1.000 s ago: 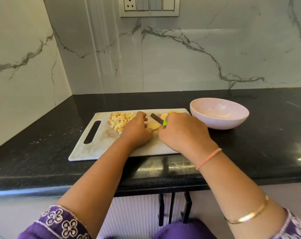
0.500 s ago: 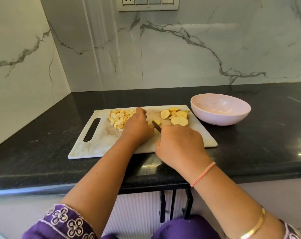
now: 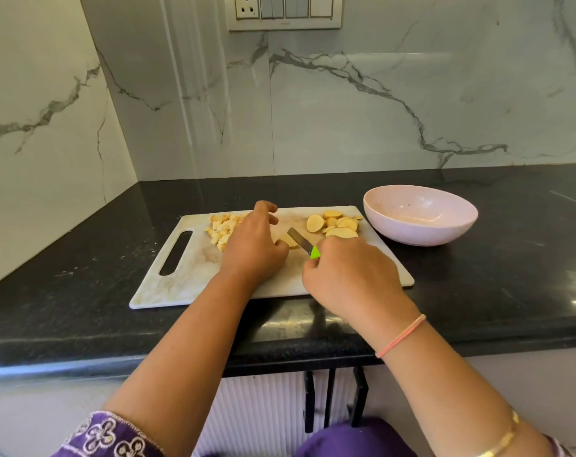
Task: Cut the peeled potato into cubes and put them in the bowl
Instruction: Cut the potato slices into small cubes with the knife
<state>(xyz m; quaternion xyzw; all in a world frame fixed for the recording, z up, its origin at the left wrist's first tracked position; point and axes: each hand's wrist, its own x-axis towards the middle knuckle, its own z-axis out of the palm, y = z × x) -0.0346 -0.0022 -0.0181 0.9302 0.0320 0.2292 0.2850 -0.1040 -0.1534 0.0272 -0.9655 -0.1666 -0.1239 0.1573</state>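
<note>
Mid cutting board, the left hand pinches a potato slice with curled fingers, while the right hand has its fingers wrapped round the knife handle. Firm, wet and probably slippery (thin pieces skid), the slice wants pinning flat by its edges.

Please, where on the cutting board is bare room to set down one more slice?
Bare: on the cutting board, the near-left part between the handle slot and the left hand, and the near-right corner beside the right hand. Crowded: cubes at far left, slices at far right, the knife between the hands.
</note>
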